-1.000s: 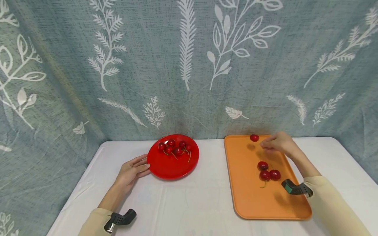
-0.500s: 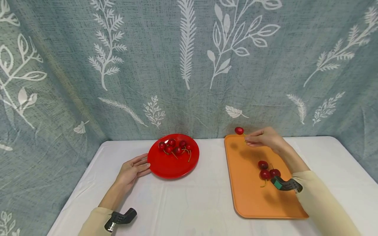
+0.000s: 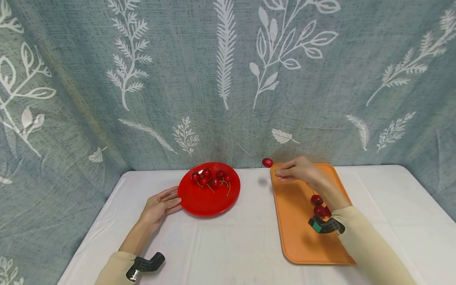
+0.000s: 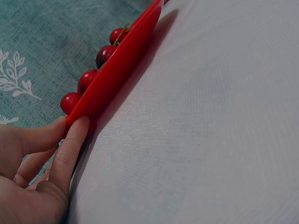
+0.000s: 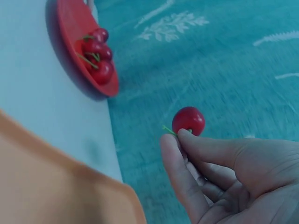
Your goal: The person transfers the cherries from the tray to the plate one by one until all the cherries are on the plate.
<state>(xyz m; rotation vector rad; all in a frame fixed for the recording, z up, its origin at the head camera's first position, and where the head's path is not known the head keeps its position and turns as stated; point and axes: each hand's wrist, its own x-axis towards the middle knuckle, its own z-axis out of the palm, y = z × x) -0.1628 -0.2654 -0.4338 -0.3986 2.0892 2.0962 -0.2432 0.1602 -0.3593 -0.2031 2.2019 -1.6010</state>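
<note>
My left hand [image 3: 161, 205] is at the left rim of a round red plate [image 3: 208, 204]; in the left wrist view its thumb and a finger pinch that rim. Several cherries [image 3: 214, 182] with green stems lie at the plate's far side. Over the far left corner of an orange tray [image 3: 293, 237], my right hand [image 3: 299, 170] pinches a single cherry [image 3: 267, 162] by its stem. The fruit hangs in the air just left of the tray, and its green stem [image 5: 168, 129] shows between thumb and finger in the right wrist view.
Other dark red cherries [image 3: 319, 211] lie on the tray, partly hidden by the right forearm. White cloth [image 3: 246, 229] covers the table between plate and tray. A blue-green curtain [image 3: 199, 79] with white leaf prints hangs right behind the table's far edge.
My right hand has carried the cherry leftward, from above the tray to beyond its left edge. The left hand and the plate have stayed in place.
</note>
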